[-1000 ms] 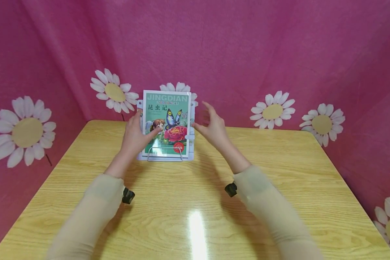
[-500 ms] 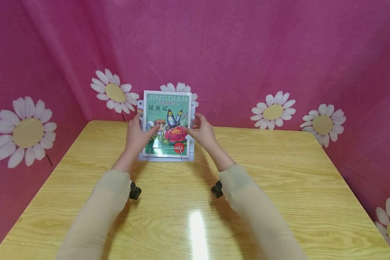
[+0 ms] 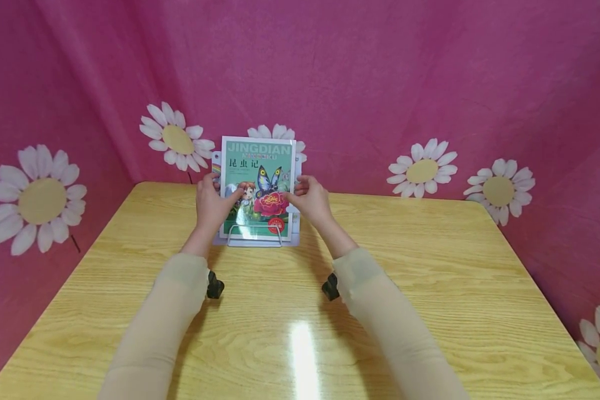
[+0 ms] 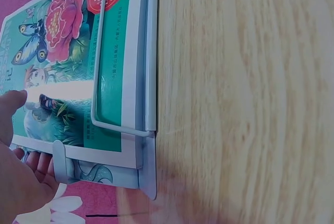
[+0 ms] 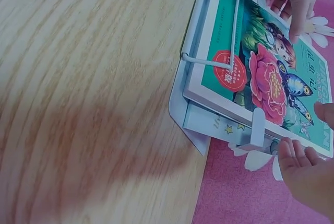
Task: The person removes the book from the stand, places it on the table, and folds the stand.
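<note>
A green children's book (image 3: 257, 191) with a butterfly, a red flower and the title JINGDIAN leans upright on a pale book stand (image 3: 296, 226). The stand's wire holder (image 4: 97, 72) crosses the lower cover. My left hand (image 3: 212, 204) grips the book's left side, thumb on the cover and fingers around the edge by the stand. On the opposite side my right hand (image 3: 314, 201) holds it likewise, its thumb (image 5: 323, 112) over the cover and fingers bent at the edge. A small side clip (image 5: 257, 127) of the stand sits beside the right fingers. The stand's back is hidden.
The stand is at the far edge of a light wooden table (image 3: 430, 278). Close behind hangs a pink curtain (image 3: 340, 83) printed with white daisies, which also encloses both sides. Dark cameras (image 3: 215, 285) are worn at the wrists.
My right hand has come in leftward from beside the stand to the book's right side, its thumb now over the cover. The left hand has stayed at the left edge. The book has not moved.
</note>
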A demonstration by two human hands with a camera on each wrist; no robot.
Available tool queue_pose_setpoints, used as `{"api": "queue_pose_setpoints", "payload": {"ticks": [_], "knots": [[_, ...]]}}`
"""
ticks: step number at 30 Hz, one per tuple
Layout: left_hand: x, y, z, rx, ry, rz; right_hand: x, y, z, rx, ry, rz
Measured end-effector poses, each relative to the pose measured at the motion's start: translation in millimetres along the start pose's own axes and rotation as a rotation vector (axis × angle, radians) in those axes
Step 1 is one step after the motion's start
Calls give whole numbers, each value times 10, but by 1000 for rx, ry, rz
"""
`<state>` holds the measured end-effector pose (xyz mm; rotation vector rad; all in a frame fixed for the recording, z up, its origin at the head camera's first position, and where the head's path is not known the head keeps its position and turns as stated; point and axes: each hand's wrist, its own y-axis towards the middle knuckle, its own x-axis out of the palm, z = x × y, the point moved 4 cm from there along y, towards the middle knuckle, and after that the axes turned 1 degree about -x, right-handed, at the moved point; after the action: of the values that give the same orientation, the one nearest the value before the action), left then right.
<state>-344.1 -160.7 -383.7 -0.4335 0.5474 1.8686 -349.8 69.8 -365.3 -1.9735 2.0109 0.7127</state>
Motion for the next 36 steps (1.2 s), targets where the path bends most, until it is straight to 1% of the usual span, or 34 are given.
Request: {"api": "queue_pose_setpoints", "payload": {"ticks": [4,10,14,18,24,28,36], "knots": [[12,16,-8,-8,9,3,13,0,31,29,27,-13],[31,51,-35,-4,24,10,55,-5,105,84,60,-28],[37,71,-46,0,28,15,80,7,122,113,90,-18],[39,76,-51,2,27,16,102,29,135,169,119,-4],[42,59,-49,2,38,17,140,51,148,233,114,17],[51,57,-48,3,46,12,149,69,159,221,67,26],[39,64,-59,-5,54,19,143,63,111,117,-81,32]]}}
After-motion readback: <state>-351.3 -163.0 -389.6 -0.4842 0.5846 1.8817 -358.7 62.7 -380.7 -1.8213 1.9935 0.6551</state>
